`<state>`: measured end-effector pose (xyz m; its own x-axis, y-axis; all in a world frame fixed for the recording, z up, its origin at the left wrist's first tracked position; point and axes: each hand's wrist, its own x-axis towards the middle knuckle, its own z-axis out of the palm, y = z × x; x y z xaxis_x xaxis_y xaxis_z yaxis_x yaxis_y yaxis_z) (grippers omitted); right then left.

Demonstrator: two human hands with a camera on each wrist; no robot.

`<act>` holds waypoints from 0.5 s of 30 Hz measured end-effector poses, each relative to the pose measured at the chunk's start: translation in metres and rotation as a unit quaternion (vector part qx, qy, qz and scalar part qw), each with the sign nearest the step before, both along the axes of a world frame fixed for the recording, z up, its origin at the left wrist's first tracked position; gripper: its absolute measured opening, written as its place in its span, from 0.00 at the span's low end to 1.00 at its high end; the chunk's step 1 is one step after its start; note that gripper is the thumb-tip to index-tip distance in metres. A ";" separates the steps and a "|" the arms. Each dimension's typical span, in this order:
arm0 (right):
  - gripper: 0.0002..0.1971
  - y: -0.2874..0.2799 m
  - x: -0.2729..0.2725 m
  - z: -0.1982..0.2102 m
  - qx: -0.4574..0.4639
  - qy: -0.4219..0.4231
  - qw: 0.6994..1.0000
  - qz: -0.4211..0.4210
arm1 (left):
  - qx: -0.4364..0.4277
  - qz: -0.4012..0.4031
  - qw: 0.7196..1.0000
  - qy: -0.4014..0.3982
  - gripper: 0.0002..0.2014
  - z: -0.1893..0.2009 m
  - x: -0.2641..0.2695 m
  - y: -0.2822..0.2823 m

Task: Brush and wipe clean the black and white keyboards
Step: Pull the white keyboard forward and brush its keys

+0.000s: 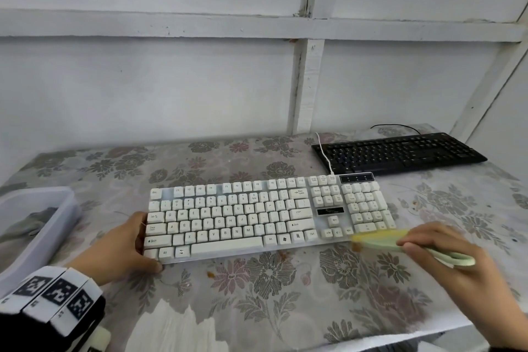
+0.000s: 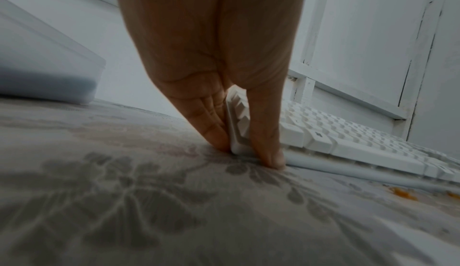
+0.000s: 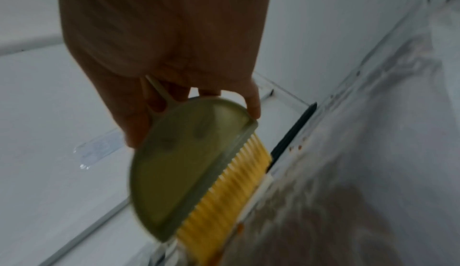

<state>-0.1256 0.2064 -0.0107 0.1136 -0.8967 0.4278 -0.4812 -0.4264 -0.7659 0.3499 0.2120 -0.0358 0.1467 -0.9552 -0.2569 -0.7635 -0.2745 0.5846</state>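
Floral-covered counter [image 1: 257,294] carries the white keyboard [image 1: 257,214]. Left hand [image 1: 125,248] grips its left end, thumb at the front edge; right hand [image 1: 445,254] grasps a green brush [image 1: 383,240] at its near right corner. Black keyboard [image 1: 400,151] lies behind, plastic tub [image 1: 57,226] left, orange crumbs [image 1: 211,274] in front.

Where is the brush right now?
In the head view the green brush is held in the right hand at the white keyboard's front right corner, bristles by the arrow keys.
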 end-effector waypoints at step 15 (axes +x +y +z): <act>0.14 0.000 -0.028 -0.009 -0.015 0.053 0.994 -0.097 | -0.001 -0.043 0.998 0.045 0.52 -0.001 0.010 0.001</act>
